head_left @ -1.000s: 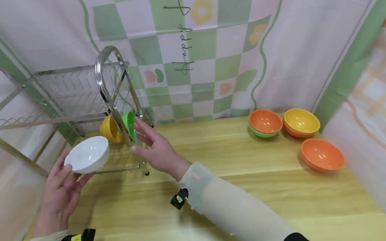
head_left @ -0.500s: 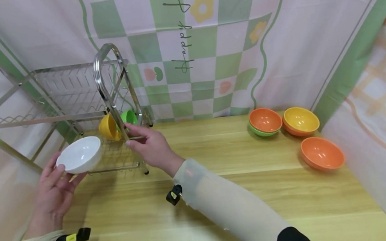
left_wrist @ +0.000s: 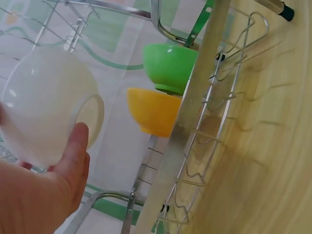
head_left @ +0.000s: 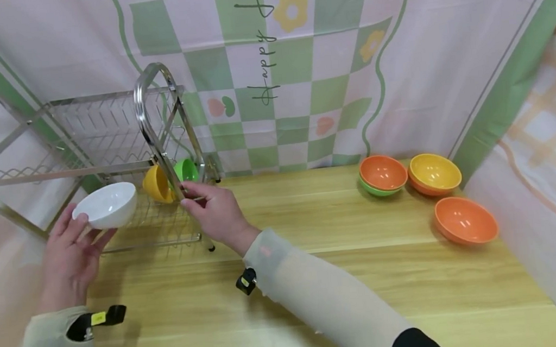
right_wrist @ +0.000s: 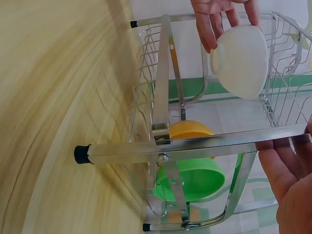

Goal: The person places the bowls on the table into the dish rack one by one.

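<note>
My left hand (head_left: 71, 255) holds a white bowl (head_left: 109, 205), thumb at its rim and fingers under it, at the front of the metal dish rack (head_left: 175, 176). In the left wrist view a fingertip lies against the foot of the white bowl (left_wrist: 51, 107). With thumb and fingers my right hand (head_left: 219, 213) grips the rack's right front upright, as the right wrist view also shows. A yellow bowl (head_left: 157, 184) and a green bowl (head_left: 187, 171) stand tipped on their sides on the lower tier, side by side near the right end.
At the table's right stand an orange bowl (head_left: 383, 172) stacked on a green one, a yellow bowl (head_left: 435, 173) stacked on an orange one, and a single orange bowl (head_left: 465, 221). The rack's upper tier (head_left: 62, 172) overhangs the lower one. A patterned curtain (head_left: 295, 85) hangs behind.
My right hand has gone from spread fingers beside the rack to gripping its upright. The white bowl in my left hand has moved left, then up and further toward the rack.
</note>
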Demonstrator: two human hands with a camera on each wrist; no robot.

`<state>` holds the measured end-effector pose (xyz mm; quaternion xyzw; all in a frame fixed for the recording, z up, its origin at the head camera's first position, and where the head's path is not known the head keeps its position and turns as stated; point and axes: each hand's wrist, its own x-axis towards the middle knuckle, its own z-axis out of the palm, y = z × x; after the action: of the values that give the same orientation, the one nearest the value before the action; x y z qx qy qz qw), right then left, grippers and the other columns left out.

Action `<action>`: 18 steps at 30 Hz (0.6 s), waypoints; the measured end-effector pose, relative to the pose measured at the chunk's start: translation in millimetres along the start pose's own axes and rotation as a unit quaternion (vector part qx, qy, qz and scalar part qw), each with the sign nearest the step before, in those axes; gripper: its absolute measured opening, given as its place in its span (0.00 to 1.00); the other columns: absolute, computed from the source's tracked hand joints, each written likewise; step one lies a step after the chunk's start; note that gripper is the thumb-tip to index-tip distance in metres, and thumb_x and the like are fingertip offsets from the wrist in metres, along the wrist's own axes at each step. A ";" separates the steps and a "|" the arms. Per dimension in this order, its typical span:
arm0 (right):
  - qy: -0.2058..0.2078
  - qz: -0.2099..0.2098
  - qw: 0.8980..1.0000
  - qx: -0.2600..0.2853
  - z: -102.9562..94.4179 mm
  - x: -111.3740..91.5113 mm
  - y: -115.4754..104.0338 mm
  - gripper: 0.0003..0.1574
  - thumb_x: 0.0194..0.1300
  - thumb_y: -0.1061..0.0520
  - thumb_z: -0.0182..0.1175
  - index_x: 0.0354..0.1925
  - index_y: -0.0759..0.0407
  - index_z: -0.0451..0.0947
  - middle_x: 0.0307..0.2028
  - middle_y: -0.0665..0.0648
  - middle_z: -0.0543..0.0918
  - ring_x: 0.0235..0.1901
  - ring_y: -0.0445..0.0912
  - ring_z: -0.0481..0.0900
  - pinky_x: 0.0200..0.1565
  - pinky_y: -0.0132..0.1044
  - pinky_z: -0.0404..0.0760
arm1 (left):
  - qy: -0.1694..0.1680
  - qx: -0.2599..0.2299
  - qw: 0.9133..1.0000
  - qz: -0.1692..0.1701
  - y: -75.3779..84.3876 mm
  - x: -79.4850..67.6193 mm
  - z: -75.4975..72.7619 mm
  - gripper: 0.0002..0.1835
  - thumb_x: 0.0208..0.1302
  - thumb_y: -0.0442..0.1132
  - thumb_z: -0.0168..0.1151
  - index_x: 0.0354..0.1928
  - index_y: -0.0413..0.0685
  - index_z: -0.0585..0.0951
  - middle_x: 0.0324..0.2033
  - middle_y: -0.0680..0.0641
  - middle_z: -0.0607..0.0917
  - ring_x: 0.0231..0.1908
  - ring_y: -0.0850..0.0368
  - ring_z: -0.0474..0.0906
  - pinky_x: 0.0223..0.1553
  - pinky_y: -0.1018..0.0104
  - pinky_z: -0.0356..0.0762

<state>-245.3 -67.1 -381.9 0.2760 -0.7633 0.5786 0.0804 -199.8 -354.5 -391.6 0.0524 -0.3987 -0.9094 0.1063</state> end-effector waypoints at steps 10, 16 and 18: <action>0.001 -0.013 1.000 -0.015 -0.2 -0.6 1.3 0.20 0.72 0.57 0.61 0.60 0.55 0.79 0.46 0.53 0.87 0.37 0.33 0.81 0.37 0.24 0.81 | 0.080 0.077 0.994 -0.020 12.9 33.1 8.3 0.45 0.68 0.29 0.62 0.79 0.65 0.51 0.76 0.58 0.46 0.50 0.54 0.78 0.34 0.60 0.85; 0.001 -0.008 1.000 -0.018 0.7 -1.2 1.5 0.19 0.72 0.57 0.61 0.59 0.54 0.80 0.45 0.52 0.87 0.36 0.32 0.80 0.37 0.24 0.81 | 0.127 0.288 0.949 -0.030 12.9 51.0 19.9 0.42 0.67 0.38 0.66 0.78 0.63 0.56 0.76 0.56 0.51 0.72 0.55 0.54 0.65 0.60 0.64; 0.004 -0.010 1.000 -0.024 0.3 -1.6 1.4 0.19 0.72 0.57 0.61 0.59 0.54 0.80 0.45 0.52 0.87 0.36 0.32 0.80 0.37 0.23 0.81 | 0.130 0.316 0.939 -0.045 13.4 56.2 22.8 0.41 0.67 0.42 0.65 0.78 0.62 0.57 0.76 0.56 0.52 0.72 0.56 0.54 0.67 0.60 0.62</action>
<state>-244.7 -66.7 -383.9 0.2792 -0.7740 0.5602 0.0955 -256.6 -360.3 -366.8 0.2188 -0.6458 -0.7253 0.0945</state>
